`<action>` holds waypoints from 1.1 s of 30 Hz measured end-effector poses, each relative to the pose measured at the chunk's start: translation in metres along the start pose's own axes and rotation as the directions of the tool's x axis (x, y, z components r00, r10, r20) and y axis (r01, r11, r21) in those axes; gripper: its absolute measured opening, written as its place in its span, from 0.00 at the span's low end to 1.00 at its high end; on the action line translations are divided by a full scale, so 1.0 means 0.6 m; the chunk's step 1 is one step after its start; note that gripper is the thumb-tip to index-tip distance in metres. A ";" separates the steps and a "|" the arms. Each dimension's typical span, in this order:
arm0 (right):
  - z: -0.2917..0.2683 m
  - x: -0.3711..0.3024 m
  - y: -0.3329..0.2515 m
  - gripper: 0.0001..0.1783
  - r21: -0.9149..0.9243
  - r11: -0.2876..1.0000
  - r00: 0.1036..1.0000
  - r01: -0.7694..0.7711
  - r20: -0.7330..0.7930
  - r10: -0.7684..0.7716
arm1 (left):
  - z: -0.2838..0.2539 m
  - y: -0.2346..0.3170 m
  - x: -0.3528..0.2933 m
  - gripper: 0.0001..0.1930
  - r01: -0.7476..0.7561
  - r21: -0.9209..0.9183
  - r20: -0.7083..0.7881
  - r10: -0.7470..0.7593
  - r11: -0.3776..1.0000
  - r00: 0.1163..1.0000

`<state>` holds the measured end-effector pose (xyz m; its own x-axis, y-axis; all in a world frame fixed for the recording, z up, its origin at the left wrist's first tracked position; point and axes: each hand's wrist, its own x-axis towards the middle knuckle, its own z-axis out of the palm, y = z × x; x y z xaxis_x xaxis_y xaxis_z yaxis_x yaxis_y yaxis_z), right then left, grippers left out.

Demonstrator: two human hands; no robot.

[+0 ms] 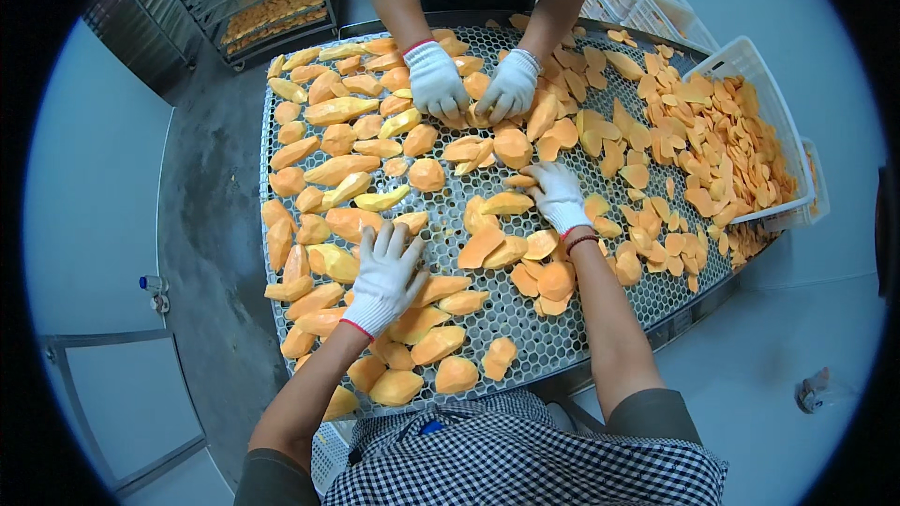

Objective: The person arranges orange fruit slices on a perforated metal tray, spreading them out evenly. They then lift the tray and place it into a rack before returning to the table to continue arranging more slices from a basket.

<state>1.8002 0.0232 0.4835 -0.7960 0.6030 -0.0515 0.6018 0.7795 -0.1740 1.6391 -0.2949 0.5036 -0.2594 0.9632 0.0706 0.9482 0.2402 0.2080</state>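
Note:
A honeycomb mesh table (525,328) carries rows of orange slices that look like peeled sweet potato. My left hand (386,276), in a white knitted glove, rests open and palm down over slices on the left side, fingers spread. In a similar glove, my right hand (557,197) reaches to the middle; its thumb and fingers close on a small orange slice (518,181). Just left of it lies a loose cluster of slices (483,245). Across the table, a co-worker's gloved left hand (507,84) and right hand (437,84) touch slices near the far edge.
A white plastic crate (797,145) tips toward the table at the right, spilling a heap of slices (722,141). More white crates (647,0) stand behind. At the far left is a wheeled rack (253,9) with loaded trays. A clear plastic item (814,392) lies on the floor.

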 end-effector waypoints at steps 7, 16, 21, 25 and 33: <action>-0.012 -0.063 -0.113 0.36 0.767 0.635 0.967 0.087 0.088 -0.238 | 0.001 0.006 -0.027 0.28 0.042 -0.018 0.021 -0.042 0.999 0.999; 0.059 -0.125 -0.212 0.25 0.203 0.917 0.939 0.344 -0.071 -0.336 | 0.000 0.021 -0.032 0.38 0.176 -0.032 0.022 -0.175 0.984 0.984; 0.074 -0.137 -0.182 0.26 0.165 0.819 0.826 0.550 -0.250 -0.505 | 0.024 0.046 -0.037 0.42 -0.044 0.068 0.005 0.043 0.997 0.999; 0.061 -0.133 -0.161 0.27 0.194 0.913 0.923 0.358 -0.223 -0.315 | 0.037 0.050 -0.028 0.40 -0.006 0.059 -0.011 0.007 0.998 1.000; 0.048 -0.137 -0.129 0.27 0.206 0.966 0.982 0.159 -0.137 -0.133 | 0.031 0.058 -0.029 0.39 0.001 0.057 0.021 -0.002 0.998 1.000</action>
<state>1.8173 -0.0914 0.4728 -0.8523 0.5119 0.1075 0.4409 0.8138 -0.3786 1.6801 -0.3007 0.4912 -0.2577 0.9650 0.0494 0.9568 0.2477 0.1522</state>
